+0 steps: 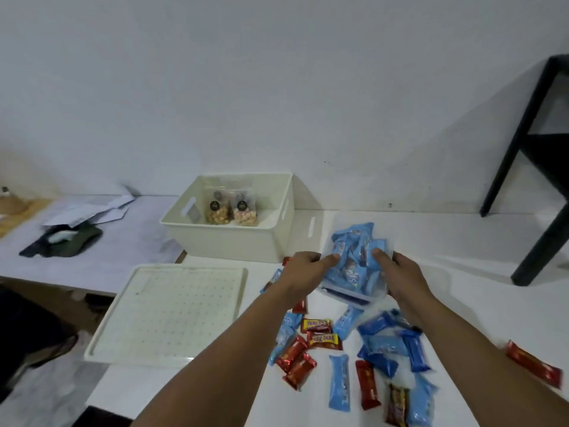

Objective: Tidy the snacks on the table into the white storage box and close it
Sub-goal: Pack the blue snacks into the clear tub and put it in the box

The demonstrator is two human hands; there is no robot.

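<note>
Both hands are on a clear plastic tub (357,285) packed with light-blue snack packs (354,257). Left hand (303,272) wraps its left edge, thumb pressed onto the packs; right hand (400,274) wraps the right edge the same way. Thumbs on top likely serve to stop the loose packs spilling, since the tub looks tilted and overfull. I can't tell whether it is lifted or resting on the table.

The white storage box (228,223) sits open, just behind and left of the tub. Rigid matte plastic, slot handles in the side walls. Two clear pouches of nuts (231,208) stand inside against its far wall. A clear gap on the box's right side looks like room for the tub.

The lid (167,312) lies flat in front of the box, toward the camera, with a shallow rim and a dotted grid face. Probably parked there to keep the opening free.

Loose snacks (354,349) are scattered in front of the box, right of the lid: glossy foil wrappers in red, blue and yellow-purple, all small bars. One red bar (534,368) lies well off to the right of the box.

My read: early stage, most snacks not yet boxed
</note>
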